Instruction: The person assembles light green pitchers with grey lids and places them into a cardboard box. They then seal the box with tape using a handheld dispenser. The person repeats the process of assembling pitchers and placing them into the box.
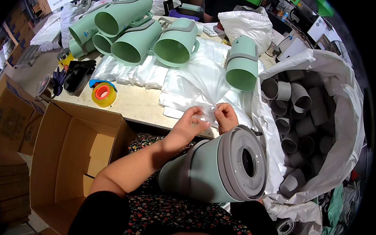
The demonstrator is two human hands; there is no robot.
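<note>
The right hand (pixel 226 116) is pinching thin see-through plastic (pixel 207 113); the left hand (pixel 189 124) is curling by it, grip unclear. Toward 6 o'clock, a fat pale-green plastic tube (pixel 202 170) is lying over the lap (pixel 159 216), stretching from 9 to 3, its round grey lid (pixel 235 181) facing 3.

A pale-green cylindrical canister (pixel 195 173) lies between a brown cardboard box (pixel 53 164) on the left and a white plastic sack (pixel 352 116) containing grey cylindrical cups (pixel 301 97) on the right. Ahead, on the cream surface (pixel 140 105), flat translucent plastic bags (pixel 186 87) lie right of a round yellow tape roll (pixel 97 97).
</note>
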